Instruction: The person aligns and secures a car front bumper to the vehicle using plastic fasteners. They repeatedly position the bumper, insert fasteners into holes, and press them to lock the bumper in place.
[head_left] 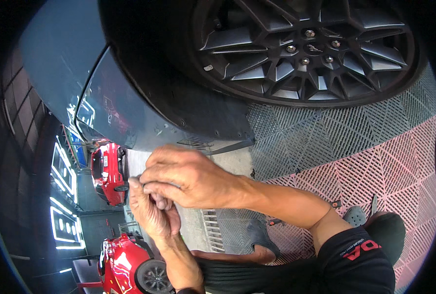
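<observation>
My right hand (186, 179) reaches in from the right, its back toward me and its fingers curled and pinched. Just below it, my left hand (154, 213) is turned palm upward with bent fingers. The fingertips of both hands meet, and anything small between them is too hidden to make out. Above the hands is the lower corner of a grey-blue car bumper (144, 122), which they appear apart from. Beyond it stands a dark multi-spoke wheel (316, 49) inside the black wheel arch liner (179, 98).
Grey grating tiles (326, 132) and pink grating tiles (399, 171) cover the floor. A dark tool (336, 204) and a thin pointed metal tool (374, 203) lie near my grey shoe (354, 215). Two red cars (108, 166) and bright ceiling lights (63, 171) appear at left.
</observation>
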### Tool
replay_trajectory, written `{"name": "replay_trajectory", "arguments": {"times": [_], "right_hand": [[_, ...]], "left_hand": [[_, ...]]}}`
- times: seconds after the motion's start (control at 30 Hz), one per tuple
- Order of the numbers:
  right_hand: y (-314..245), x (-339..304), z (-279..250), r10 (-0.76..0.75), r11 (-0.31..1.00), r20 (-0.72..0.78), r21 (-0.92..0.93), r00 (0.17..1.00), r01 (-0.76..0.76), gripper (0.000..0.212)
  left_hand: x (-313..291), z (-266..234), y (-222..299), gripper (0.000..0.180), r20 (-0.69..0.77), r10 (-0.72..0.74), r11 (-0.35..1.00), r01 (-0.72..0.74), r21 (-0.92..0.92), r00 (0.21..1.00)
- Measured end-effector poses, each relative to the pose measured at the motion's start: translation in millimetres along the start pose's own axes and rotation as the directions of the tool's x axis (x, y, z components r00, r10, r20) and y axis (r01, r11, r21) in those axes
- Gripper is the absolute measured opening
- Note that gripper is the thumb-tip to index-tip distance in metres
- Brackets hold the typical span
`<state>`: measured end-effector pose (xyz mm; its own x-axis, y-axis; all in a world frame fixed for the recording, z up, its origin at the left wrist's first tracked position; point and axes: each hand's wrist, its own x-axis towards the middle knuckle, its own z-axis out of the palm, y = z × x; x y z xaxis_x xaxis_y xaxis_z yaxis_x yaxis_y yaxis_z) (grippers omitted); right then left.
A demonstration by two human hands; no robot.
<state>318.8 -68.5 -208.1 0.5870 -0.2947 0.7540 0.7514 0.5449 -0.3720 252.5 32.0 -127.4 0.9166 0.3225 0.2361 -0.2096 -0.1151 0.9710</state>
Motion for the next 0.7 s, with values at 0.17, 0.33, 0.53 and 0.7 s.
{"name": "replay_trajectory", "arguments": {"times": [0.17,0.33,0.53,0.7], "right_hand": [[-7,33,-51,0.042,0.991,-0.08,0.132,0.996,-0.031,0.01],[22,39,-100,0.397,0.783,-0.013,0.527,0.918,-0.331,0.024],[60,43,-99,0.432,0.645,0.179,0.624,0.884,-0.441,0.024],[77,56,-80,0.405,0.575,0.236,0.685,0.883,-0.447,0.024]], "left_hand": [[14,74,1,0.029,0.109,0.158,0.981,-0.168,0.092,0.981],[8,93,-12,0.033,0.189,0.391,0.761,-0.431,0.485,0.901],[-7,35,-32,0.024,0.236,0.261,0.593,-0.348,0.726,0.936],[-19,-45,-65,0.015,0.302,0.149,0.242,-0.331,0.912,0.942]]}}
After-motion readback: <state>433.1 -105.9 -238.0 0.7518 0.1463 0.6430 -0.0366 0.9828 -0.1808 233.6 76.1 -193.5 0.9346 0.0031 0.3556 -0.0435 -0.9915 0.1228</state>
